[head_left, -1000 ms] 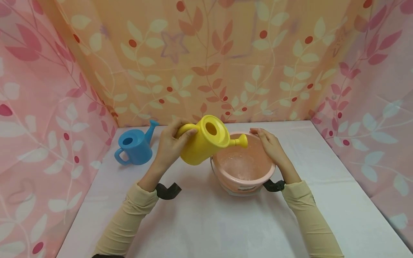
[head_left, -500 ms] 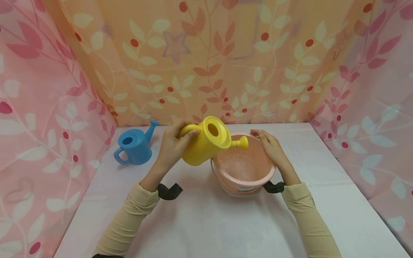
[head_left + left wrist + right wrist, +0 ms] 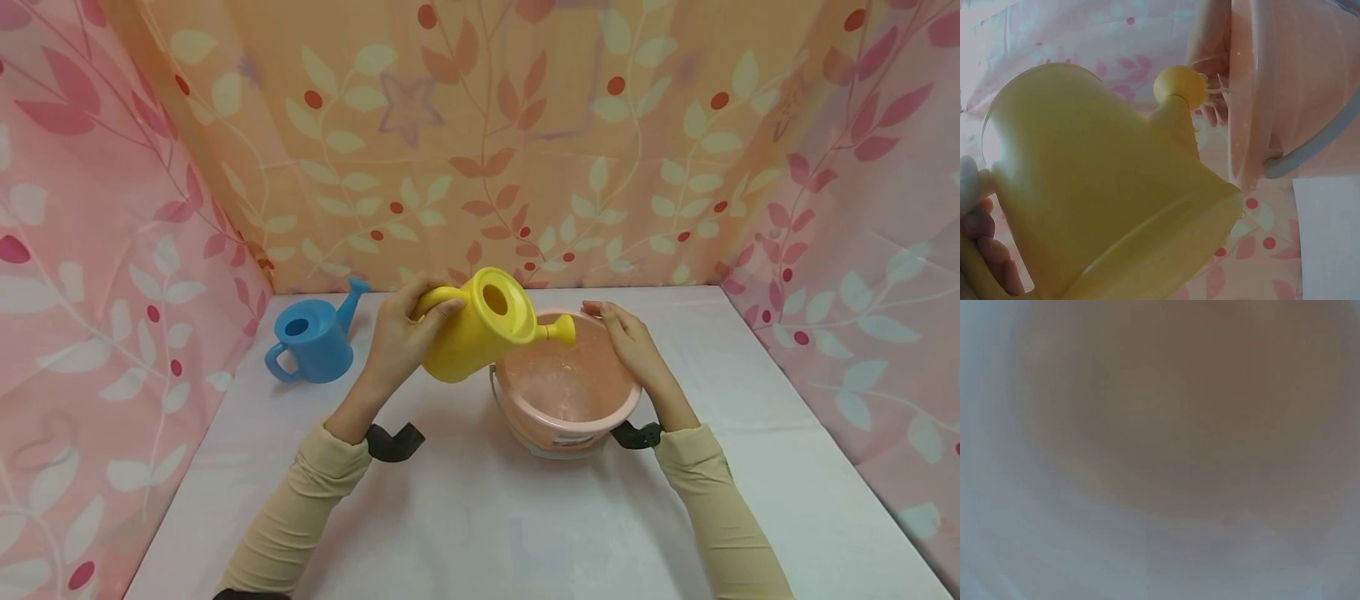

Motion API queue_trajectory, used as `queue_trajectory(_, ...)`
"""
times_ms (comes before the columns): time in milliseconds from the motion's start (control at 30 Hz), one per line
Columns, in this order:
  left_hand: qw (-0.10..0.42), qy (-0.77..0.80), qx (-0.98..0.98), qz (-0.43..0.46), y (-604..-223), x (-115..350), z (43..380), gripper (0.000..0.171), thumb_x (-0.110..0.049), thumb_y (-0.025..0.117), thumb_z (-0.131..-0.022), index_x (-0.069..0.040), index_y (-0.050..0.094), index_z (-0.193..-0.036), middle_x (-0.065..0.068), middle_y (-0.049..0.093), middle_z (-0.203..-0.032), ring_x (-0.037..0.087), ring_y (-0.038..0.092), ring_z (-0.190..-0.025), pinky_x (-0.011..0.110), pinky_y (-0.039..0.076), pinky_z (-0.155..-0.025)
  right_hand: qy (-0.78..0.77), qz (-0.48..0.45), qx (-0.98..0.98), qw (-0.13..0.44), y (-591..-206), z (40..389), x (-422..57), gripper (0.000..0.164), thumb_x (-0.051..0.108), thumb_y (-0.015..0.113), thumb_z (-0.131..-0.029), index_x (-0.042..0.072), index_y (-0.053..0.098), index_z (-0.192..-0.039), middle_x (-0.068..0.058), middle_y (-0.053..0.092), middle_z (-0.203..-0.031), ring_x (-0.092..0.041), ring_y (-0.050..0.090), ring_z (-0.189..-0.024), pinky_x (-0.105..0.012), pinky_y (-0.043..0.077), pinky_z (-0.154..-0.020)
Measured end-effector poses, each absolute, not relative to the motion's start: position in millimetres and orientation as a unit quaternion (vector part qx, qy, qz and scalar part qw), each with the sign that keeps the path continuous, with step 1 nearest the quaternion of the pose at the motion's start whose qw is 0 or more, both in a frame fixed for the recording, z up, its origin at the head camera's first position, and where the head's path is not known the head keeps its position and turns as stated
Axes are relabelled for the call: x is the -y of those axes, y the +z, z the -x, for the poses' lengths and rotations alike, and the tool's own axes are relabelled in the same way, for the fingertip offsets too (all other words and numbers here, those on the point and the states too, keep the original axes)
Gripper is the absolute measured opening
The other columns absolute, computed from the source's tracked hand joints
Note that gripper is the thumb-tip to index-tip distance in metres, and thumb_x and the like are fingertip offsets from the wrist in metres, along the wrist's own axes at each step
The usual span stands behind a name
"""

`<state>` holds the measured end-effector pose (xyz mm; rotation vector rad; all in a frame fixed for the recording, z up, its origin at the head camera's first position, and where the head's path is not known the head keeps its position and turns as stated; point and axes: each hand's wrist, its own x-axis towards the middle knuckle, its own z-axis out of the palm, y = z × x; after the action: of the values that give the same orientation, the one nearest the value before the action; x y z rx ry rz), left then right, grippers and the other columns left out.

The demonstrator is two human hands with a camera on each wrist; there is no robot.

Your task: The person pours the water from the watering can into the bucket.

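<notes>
My left hand grips the handle of a yellow watering can. The can tilts so its spout reaches over the pink bucket. In the left wrist view, thin streams of water leave the round spout head and enter the bucket. Rippled water lies inside it. My right hand rests on the bucket's far right rim, fingers fairly straight along it; some fingertips show outside the rim. The right wrist view is only a blur.
A blue watering can stands upright at the back left of the white table. Leaf-patterned curtains close off the back and both sides. The bucket's grey handle hangs at its side.
Both hands stay almost where they were, with the yellow watering can tilted over the bucket throughout. The view has shifted slightly, and the water's surface ripples differently.
</notes>
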<state>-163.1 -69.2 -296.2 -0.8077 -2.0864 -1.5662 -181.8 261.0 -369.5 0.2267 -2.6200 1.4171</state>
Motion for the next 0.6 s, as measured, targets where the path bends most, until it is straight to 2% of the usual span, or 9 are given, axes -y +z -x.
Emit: queue_trajectory(600,0.212,-0.563,0.743,0.294,-294.0,68.6,162.4,0.016,-0.014,0.067,-0.085,-0.007,0.061,-0.096,0.005,0.061,-0.084,0.013,0.054,-0.077,0.025,0.047,-0.071,0.477,-0.075,0.872,0.078,-369.1,181.2,-261.0,0.054,0.045,0.031,-0.1,0.006,0.052,-0.13,-0.015,0.055,-0.129,-0.03,0.044,-0.126,-0.05,0.031,-0.105)
